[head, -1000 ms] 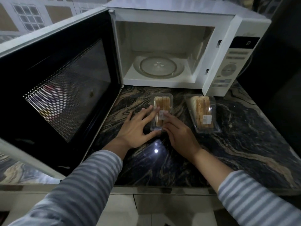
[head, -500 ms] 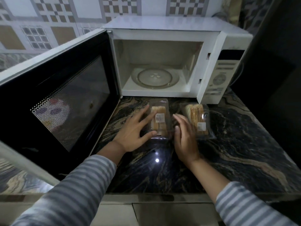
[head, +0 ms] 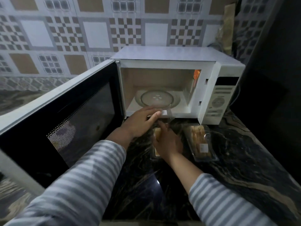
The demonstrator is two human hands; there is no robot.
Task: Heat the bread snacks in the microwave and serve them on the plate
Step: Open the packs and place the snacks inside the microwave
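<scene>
A person in a grey-and-white striped top stands at a dark marbled counter (head: 244, 168) before a white microwave (head: 179, 54), its door (head: 70, 121) swung wide to the left and the glass turntable (head: 157, 99) bare inside. The left hand (head: 140, 123) reaches forward at the lip of the oven's opening, fingers and thumb pinching the clear lid (head: 164, 115) of a plastic snack box, which is lifted up and back so that its white label sits against the oven's front edge. The right hand (head: 168, 142) is lower, over the open tray (head: 156, 144) of that same box on the counter just in front of the microwave; its fingers curl down onto the bread pieces (head: 157, 133) there, apparently taking hold of one, though the dim light and the hand itself hide the exact grip. Just to the right, close to the open tray but not visibly touching it, a second box of bread snacks (head: 201, 142) lies closed on the counter, its label facing up, below the microwave's control panel (head: 219, 99). An orange glow (head: 197, 74) shows at the upper right of the oven cavity. Patterned tiles (head: 97, 33) in brown, white and grey cover the wall behind.
</scene>
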